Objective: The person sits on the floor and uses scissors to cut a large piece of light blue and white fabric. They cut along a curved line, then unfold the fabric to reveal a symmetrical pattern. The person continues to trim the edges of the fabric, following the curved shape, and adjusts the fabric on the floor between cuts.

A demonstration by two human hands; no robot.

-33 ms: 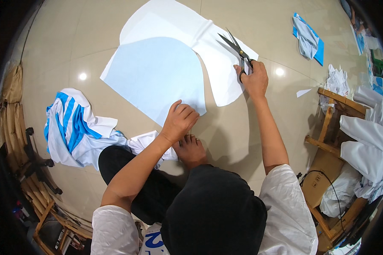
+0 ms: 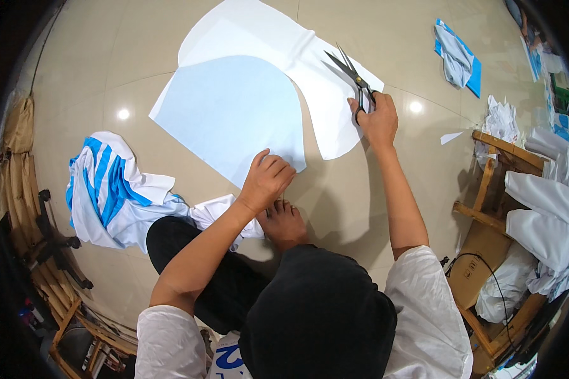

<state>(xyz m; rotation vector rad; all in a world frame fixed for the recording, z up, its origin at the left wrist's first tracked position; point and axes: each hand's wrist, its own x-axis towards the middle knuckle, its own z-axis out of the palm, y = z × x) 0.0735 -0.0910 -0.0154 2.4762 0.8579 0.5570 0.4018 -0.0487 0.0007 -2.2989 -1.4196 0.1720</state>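
My right hand (image 2: 379, 120) is closed round the handles of black scissors (image 2: 358, 79). Their blades stand apart, pointing up and left over a large white fabric piece (image 2: 330, 120). On its left part lies a pale blue curved fabric piece (image 2: 234, 114). My left hand (image 2: 267, 180) hovers or rests at the lower edge of the pale blue piece, fingers curled. Its thumb and whatever the fingers may hold are hidden. Just below it is my bare foot (image 2: 286, 226).
A blue-and-white striped fabric heap (image 2: 110, 189) lies on the left of the tiled floor. To the right are a wooden frame (image 2: 487, 170) draped with white cloth (image 2: 540, 196), a white scrap (image 2: 450, 137) and a folded blue bundle (image 2: 456, 57). A wheeled chair base (image 2: 60, 243) stands far left.
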